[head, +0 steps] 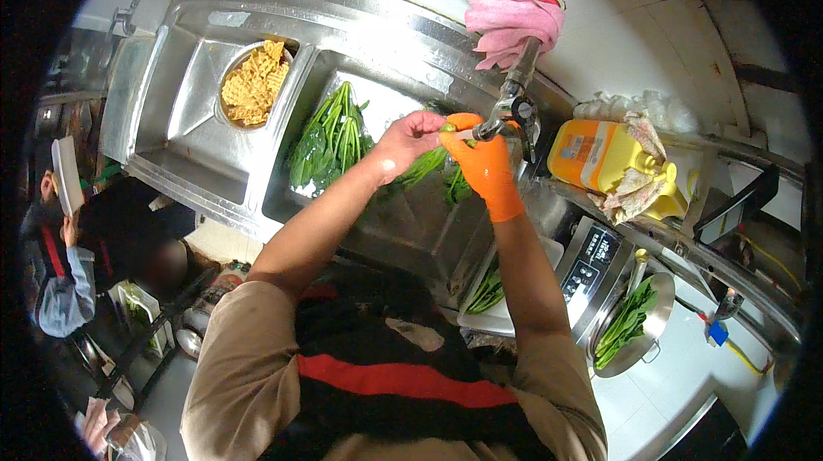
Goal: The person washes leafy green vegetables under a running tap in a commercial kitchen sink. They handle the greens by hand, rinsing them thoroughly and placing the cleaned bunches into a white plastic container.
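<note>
My bare left hand and my right hand, in an orange glove, meet above the right sink basin. Between their fingertips they pinch a small green piece, likely a vegetable stem; running water or fingers partly hide it. The metal faucet reaches over my right hand, with a pink cloth draped at its base. Leafy greens lie in the basin to the left of my hands. More greens show below my fingers, partly covered by them.
The left basin holds a bowl of yellow, ridged food pieces. To the right are a yellow jug, a digital scale, a metal pan with greens and a white tray. A co-worker stands at far left.
</note>
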`<state>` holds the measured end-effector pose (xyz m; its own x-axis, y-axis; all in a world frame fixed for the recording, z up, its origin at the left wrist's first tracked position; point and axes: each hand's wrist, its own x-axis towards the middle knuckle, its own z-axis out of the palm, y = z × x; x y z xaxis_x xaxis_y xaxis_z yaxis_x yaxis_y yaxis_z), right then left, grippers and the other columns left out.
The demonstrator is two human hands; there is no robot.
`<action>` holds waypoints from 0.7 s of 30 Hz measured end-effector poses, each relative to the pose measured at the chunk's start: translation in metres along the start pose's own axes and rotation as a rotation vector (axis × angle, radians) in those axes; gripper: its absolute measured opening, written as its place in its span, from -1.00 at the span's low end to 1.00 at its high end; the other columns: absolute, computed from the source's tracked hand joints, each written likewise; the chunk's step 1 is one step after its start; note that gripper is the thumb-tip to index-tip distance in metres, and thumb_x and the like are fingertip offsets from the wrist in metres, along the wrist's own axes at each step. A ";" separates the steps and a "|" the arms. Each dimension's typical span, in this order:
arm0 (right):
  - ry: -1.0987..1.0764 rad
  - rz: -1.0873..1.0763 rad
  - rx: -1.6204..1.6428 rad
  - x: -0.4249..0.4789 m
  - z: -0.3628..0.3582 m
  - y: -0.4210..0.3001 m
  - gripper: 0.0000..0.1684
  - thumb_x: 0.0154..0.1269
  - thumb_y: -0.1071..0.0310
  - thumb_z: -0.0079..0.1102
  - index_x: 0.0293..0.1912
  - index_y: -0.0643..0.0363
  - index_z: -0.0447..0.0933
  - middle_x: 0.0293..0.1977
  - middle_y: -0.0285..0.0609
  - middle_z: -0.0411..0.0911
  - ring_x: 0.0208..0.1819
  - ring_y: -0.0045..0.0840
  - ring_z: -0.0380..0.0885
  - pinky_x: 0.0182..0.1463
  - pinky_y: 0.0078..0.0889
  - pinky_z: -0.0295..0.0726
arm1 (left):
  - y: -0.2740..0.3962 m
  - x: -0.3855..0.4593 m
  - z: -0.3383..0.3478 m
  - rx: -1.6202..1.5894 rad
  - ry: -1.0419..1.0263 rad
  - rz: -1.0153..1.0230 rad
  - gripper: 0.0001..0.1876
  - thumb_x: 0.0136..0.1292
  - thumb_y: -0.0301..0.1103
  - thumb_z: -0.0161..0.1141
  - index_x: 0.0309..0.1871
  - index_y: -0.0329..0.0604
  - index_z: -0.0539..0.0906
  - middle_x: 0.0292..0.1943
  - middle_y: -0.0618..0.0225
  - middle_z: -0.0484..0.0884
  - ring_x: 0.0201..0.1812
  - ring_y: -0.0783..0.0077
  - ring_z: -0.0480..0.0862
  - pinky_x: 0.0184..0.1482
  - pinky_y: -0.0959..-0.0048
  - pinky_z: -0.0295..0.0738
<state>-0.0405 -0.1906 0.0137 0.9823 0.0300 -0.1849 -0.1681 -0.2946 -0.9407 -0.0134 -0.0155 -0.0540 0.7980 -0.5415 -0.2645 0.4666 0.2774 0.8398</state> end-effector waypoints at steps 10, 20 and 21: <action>0.107 0.031 -0.094 0.005 0.003 -0.020 -0.82 0.33 0.36 0.36 -0.13 0.22 0.65 -0.35 -0.40 0.62 -0.40 -0.75 0.50 -0.32 -0.58 0.47 | 0.033 0.002 -0.002 0.205 0.034 -0.017 -0.53 0.28 -0.72 0.25 0.25 -0.20 0.54 -0.02 0.41 0.66 0.02 0.57 0.64 0.13 0.49 0.54; 0.163 -0.164 -0.391 0.011 0.015 -0.003 -0.84 0.26 0.38 0.18 -0.20 0.23 0.60 -0.44 -0.05 0.59 -0.41 -0.19 0.54 -0.30 -0.17 0.51 | 0.062 -0.007 0.029 1.109 0.224 0.372 -0.67 0.21 -0.50 0.31 0.06 -0.08 0.63 -0.06 0.19 0.64 -0.10 0.08 0.69 -0.04 0.22 0.62; 0.173 -0.142 -0.410 0.010 0.016 -0.008 -0.83 0.24 0.38 0.12 -0.22 0.25 0.60 -0.44 0.05 0.60 -0.40 0.00 0.55 -0.28 -0.07 0.51 | 0.065 -0.008 0.032 1.180 0.259 0.367 -0.69 0.24 -0.46 0.31 0.06 -0.05 0.64 -0.05 0.16 0.64 -0.07 0.01 0.68 -0.04 0.18 0.62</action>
<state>-0.0302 -0.1729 0.0150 0.9984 -0.0523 0.0208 -0.0184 -0.6534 -0.7568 -0.0018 -0.0181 0.0176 0.9215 -0.3750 0.1006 -0.3148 -0.5699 0.7591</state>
